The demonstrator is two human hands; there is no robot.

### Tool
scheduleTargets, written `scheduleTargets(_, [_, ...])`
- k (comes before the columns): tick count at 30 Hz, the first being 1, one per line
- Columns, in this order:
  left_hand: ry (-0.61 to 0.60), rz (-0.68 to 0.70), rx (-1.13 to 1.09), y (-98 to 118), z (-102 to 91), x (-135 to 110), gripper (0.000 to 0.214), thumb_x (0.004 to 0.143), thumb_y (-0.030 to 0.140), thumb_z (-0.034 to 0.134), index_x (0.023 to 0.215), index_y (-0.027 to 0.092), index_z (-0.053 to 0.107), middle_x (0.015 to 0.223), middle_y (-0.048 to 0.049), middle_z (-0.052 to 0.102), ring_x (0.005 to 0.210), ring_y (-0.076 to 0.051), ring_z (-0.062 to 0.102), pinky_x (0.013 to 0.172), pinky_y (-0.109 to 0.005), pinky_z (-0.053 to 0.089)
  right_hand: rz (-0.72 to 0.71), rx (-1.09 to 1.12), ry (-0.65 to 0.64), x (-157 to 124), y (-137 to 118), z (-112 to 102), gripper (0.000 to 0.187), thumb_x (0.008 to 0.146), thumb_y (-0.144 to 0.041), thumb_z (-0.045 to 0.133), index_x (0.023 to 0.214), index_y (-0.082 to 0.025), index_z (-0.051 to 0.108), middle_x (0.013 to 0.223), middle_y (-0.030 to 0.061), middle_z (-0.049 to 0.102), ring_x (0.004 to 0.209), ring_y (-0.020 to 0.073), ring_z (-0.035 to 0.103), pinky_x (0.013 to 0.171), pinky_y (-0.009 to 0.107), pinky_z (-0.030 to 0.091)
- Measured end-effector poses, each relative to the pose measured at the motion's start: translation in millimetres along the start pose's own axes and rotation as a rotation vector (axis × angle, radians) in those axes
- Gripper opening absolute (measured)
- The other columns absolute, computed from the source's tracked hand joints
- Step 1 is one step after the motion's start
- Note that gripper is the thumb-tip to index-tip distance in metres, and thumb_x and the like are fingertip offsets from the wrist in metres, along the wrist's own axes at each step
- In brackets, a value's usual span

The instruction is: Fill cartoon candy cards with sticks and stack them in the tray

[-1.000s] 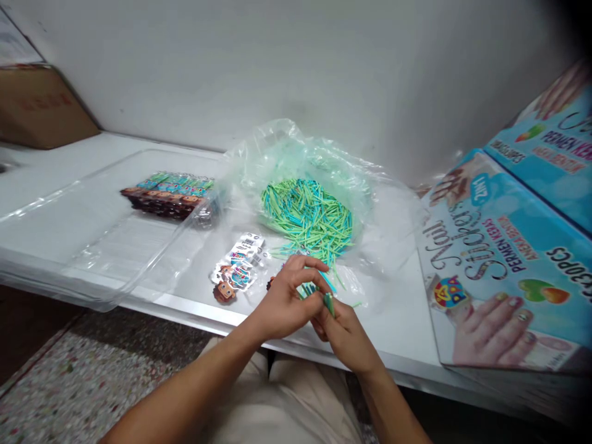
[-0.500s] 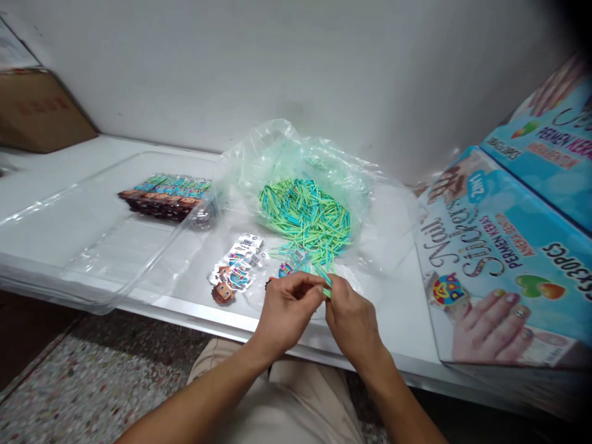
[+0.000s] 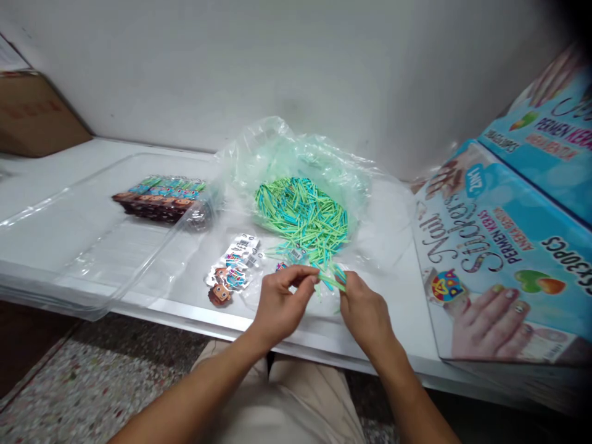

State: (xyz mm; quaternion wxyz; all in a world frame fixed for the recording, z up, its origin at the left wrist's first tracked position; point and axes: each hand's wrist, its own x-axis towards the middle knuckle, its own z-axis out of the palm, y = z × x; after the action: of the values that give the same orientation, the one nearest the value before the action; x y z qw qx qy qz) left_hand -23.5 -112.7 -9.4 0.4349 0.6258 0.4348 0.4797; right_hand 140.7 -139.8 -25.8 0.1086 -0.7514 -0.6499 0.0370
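Observation:
My left hand [image 3: 283, 303] pinches one end of thin green sticks [image 3: 331, 280] between thumb and fingertips. Closed around the other end is my right hand [image 3: 369, 310], with a few green and blue stick ends jutting from its grip. Just beyond both hands, a heap of loose green and blue sticks [image 3: 305, 213] spills from a clear plastic bag [image 3: 259, 151]. Small printed packets with a cartoon face [image 3: 235, 265] lie left of my left hand. Another packet [image 3: 280, 266] is partly covered by that hand.
A clear plastic tray [image 3: 99, 246] on the left holds a neat stack of filled packets [image 3: 160, 200]. Blue printed boxes [image 3: 504, 259] stand on the right. A brown carton [image 3: 39, 114] sits at the back left against the wall. The white table's front edge [image 3: 185, 320] runs below my hands.
My hands have drawn apart, the right one moving rightward. More of the green sticks now shows between them. The view has shifted slightly.

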Motion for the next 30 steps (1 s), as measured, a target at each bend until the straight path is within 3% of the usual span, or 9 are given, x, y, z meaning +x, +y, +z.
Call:
scheduleTargets(5, [-0.217,-0.141,0.115,-23.2,-2.7,39.2,0.036,0.082,0.031,0.059,0.113,0.016,0.068,0.067,-0.0029,0.07,0.056,-0.014,0.061,0.06,-0.026,0.049,0.126,0.273,0.101,1.8,33.2,-6.2,0.023,0.095,-0.033,0.037,0.079,-0.02,0.048,0.063,0.0022,0.054,0.056,0.0186,0.052,0.053,0.028,0.029])
scheduleTargets(7, [-0.208,-0.131,0.203,-31.2,-1.0,49.7,0.046,0.085,0.038,0.056,0.126,0.018,0.06,0.058,-0.0006,0.066,0.057,-0.015,0.061,0.064,-0.027,0.047,0.091,0.474,0.08,-1.4,33.3,-8.8,0.03,0.096,-0.042,0.035,0.076,-0.021,0.044,0.059,-0.0015,0.049,0.055,0.0159,0.048,0.053,0.026,0.033])
scheduleTargets(11, [-0.071,-0.209,-0.167,-25.2,9.8,52.1,0.065,0.09,0.059,0.034,0.137,0.016,0.047,0.097,-0.01,0.071,0.088,-0.019,0.064,0.075,-0.029,0.048,-0.034,0.975,-0.196,-11.3,2.1,-7.7,0.036,0.095,-0.048,0.036,0.073,-0.021,0.045,0.059,-0.004,0.047,0.05,0.0112,0.041,0.048,0.023,0.035])
scheduleTargets(13, [-0.134,-0.227,-0.349,-13.7,15.6,44.1,0.069,0.091,0.062,0.026,0.139,0.016,0.042,0.116,-0.0127,0.065,0.1,-0.019,0.062,0.082,-0.031,0.048,-0.181,0.965,-0.324,-16.3,-20.0,-5.2,0.031,0.095,-0.042,0.039,0.078,-0.02,0.051,0.067,-0.0008,0.056,0.058,0.0128,0.049,0.056,0.025,0.041])
scheduleTargets(16, [-0.25,-0.163,-0.347,0.7,13.8,30.5,0.062,0.092,0.059,0.029,0.134,0.016,0.048,0.119,-0.0119,0.063,0.105,-0.019,0.059,0.089,-0.032,0.045,-0.376,0.853,-0.457,-21.7,-41.0,-1.1,0.022,0.095,-0.032,0.039,0.089,-0.02,0.057,0.084,0.0041,0.065,0.078,0.0183,0.06,0.071,0.029,0.046])
scheduleTargets(19, [-0.229,-0.077,-0.127,-3.1,-8.9,30.5,0.05,0.092,0.052,0.038,0.119,0.016,0.059,0.112,-0.0103,0.065,0.103,-0.02,0.06,0.088,-0.032,0.046,-0.373,0.724,-0.476,-20.9,-38.6,2.5,0.02,0.095,-0.029,0.039,0.086,-0.02,0.054,0.08,0.0042,0.065,0.076,0.0194,0.06,0.069,0.029,0.045])
scheduleTargets(22, [-0.028,0.019,0.39,-26.1,-39.7,49.2,0.033,0.085,0.041,0.055,0.102,0.015,0.067,0.104,-0.0102,0.066,0.097,-0.022,0.059,0.087,-0.034,0.045,-0.291,0.662,-0.408,-15.0,-26.6,4.7,0.025,0.097,-0.034,0.036,0.079,-0.021,0.048,0.07,0.0002,0.059,0.065,0.0161,0.054,0.061,0.028,0.043])
scheduleTargets(24, [-0.045,0.035,0.694,-43.1,-50.5,65.0,0.029,0.085,0.037,0.056,0.097,0.015,0.069,0.1,-0.0113,0.066,0.098,-0.025,0.058,0.089,-0.038,0.043,-0.243,0.678,-0.36,-11.4,-22.9,5.2,0.028,0.097,-0.037,0.034,0.077,-0.021,0.045,0.067,-0.0017,0.055,0.062,0.0147,0.051,0.059,0.027,0.042])
scheduleTargets(30, [-0.262,0.071,1.039,-55.2,-25.7,88.1,0.027,0.078,0.039,0.063,0.077,0.012,0.071,0.094,-0.0164,0.066,0.099,-0.033,0.056,0.085,-0.045,0.039,-0.252,0.71,-0.321,-11.7,-29.6,3.1,0.028,0.097,-0.039,0.034,0.077,-0.022,0.044,0.067,-0.0025,0.053,0.063,0.0141,0.048,0.062,0.028,0.043])
